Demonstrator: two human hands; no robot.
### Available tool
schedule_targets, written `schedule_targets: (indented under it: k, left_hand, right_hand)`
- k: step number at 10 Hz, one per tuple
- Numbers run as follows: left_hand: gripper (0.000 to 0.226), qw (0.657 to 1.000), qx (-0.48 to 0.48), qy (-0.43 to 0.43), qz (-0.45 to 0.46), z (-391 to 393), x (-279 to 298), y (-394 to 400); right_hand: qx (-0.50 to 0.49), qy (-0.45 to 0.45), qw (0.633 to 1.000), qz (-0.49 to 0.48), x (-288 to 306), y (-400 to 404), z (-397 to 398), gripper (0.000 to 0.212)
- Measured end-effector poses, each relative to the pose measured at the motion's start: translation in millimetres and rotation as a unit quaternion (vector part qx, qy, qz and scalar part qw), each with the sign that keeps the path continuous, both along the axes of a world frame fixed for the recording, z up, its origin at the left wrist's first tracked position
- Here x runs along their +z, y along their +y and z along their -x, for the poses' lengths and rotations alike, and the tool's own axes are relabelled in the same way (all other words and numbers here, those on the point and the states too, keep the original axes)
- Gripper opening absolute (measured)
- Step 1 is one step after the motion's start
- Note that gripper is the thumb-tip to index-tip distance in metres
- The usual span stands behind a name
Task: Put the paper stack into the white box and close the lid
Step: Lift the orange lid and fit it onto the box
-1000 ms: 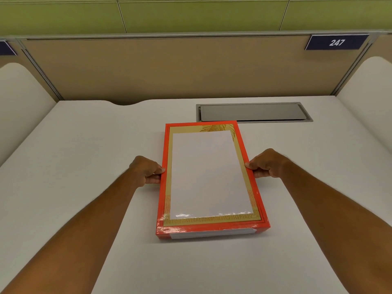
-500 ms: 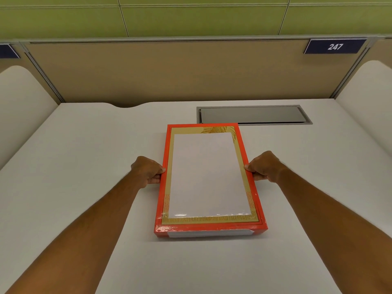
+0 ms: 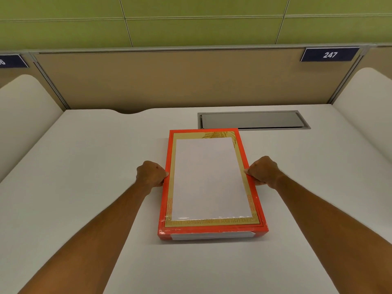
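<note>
A flat box lies in the middle of the white desk. Its top has a red-orange border, a gold frame and a glossy white centre panel. A white strip shows along the box's near side under the red edge. My left hand is closed on the left long edge of the box top, at about mid-length. My right hand is closed on the right long edge opposite it. No separate paper stack is visible; the top sits flat on the box.
A grey metal cable hatch is set into the desk just behind the box. A tan partition with a plate reading 247 closes the back. White curved side dividers stand left and right.
Both hands keep the same grip on the box edges and the box stays where it was. Only the view has shifted slightly.
</note>
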State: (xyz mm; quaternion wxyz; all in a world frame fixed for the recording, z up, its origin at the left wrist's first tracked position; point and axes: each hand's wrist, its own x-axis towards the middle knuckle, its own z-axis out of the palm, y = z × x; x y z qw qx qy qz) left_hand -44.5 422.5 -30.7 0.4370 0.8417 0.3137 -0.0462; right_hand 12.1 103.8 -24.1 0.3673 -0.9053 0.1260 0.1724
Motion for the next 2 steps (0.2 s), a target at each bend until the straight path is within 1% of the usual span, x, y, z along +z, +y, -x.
schedule_targets:
  k: [1, 2]
  left_hand:
    - [0.053, 0.985, -0.088, -0.031, -0.146, 7.5, 3.0, -9.1]
    - [0.070, 0.963, -0.136, -0.062, -0.224, 7.5, 10.4, -16.5]
  right_hand:
    - [0.037, -0.088, 0.989, 0.116, 1.0, 8.6, 11.0, 0.052]
    - [0.066, -0.160, 0.970, 0.173, 0.8, 17.1, 16.2, 0.071]
